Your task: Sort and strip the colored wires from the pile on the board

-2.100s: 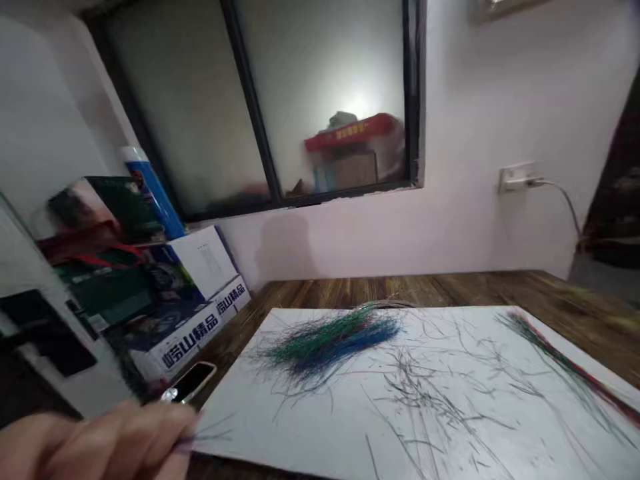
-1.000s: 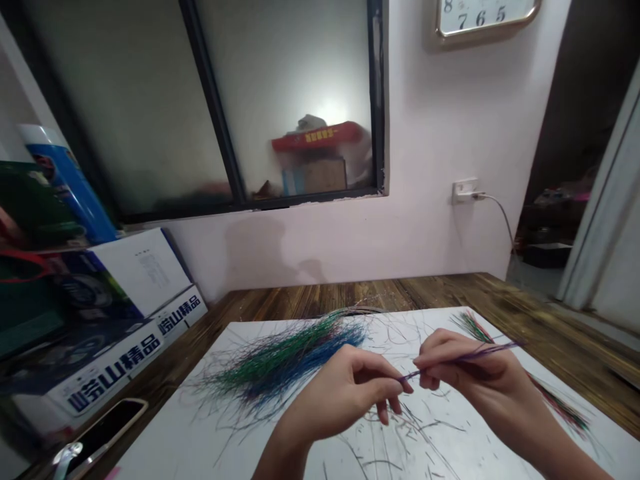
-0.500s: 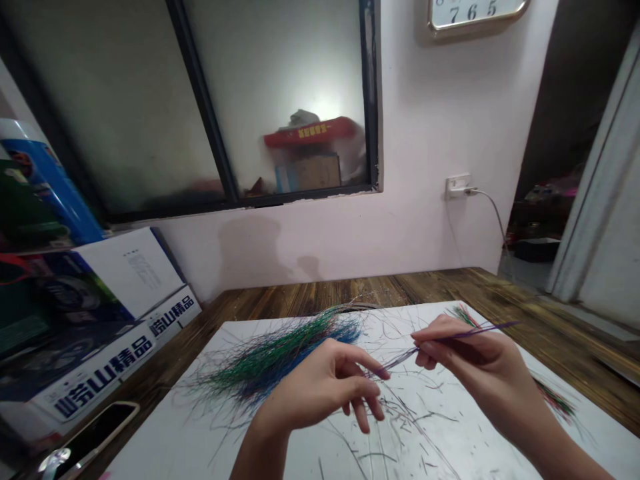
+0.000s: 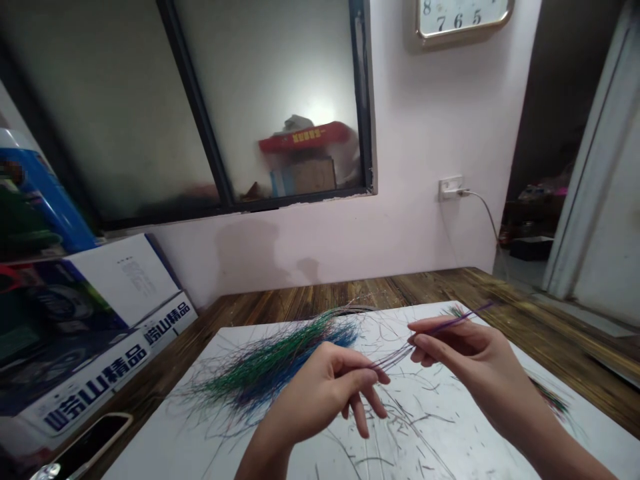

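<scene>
Two hands have thin purple strands (image 4: pixel 393 361) up over the white board (image 4: pixel 165 453) on the tabletop (image 4: pixel 400 283). From far away, I see the right hand (image 4: pixel 419 339) pinching them. The left hand (image 4: pixel 325 390) touches the other end, its last fingers spread (I can't tell if it pinches).

I think it's partway done: a red and green bunch (image 4: pixel 553 398) lies apart, but a big green and blue pile (image 4: pixel 280 353) is loose. The right arm hides part of that bunch. I can't count the strands.

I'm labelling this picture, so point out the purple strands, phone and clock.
Purple strands (image 4: pixel 395 357), head view: the fanned-out stretch.
Phone (image 4: pixel 93 443), head view: its dark screen.
Clock (image 4: pixel 461 20), head view: its lower dial.
</scene>
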`<action>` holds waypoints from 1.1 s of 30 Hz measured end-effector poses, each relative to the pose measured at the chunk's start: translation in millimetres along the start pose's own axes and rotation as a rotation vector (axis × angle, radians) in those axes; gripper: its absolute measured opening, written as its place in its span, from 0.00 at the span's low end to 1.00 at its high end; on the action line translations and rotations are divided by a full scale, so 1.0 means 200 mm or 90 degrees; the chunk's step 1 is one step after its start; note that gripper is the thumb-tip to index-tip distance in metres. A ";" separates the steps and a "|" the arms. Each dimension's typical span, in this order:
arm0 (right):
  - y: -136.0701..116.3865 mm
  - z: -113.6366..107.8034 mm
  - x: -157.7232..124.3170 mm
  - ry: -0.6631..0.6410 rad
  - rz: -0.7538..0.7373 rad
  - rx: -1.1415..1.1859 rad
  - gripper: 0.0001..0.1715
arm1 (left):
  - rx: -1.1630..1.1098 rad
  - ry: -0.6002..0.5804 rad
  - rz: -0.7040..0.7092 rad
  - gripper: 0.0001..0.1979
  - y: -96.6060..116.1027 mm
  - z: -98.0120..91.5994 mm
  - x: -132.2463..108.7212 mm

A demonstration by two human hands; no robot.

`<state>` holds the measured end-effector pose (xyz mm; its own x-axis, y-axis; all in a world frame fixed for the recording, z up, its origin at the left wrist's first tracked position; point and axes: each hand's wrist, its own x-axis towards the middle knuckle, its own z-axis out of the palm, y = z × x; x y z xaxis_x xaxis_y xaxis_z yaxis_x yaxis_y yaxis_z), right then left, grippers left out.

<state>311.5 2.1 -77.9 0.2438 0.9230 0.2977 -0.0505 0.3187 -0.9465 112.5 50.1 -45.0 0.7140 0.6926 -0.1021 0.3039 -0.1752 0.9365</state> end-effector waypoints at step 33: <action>0.02 0.04 -0.01 -0.052 0.003 -0.022 0.13 | -0.021 0.061 -0.017 0.12 0.01 0.12 0.04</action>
<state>303.3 2.6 -80.8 0.1633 0.9393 0.3017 -0.0170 0.3084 -0.9511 134.4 39.4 -52.3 0.6416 0.7611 -0.0957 0.2999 -0.1341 0.9445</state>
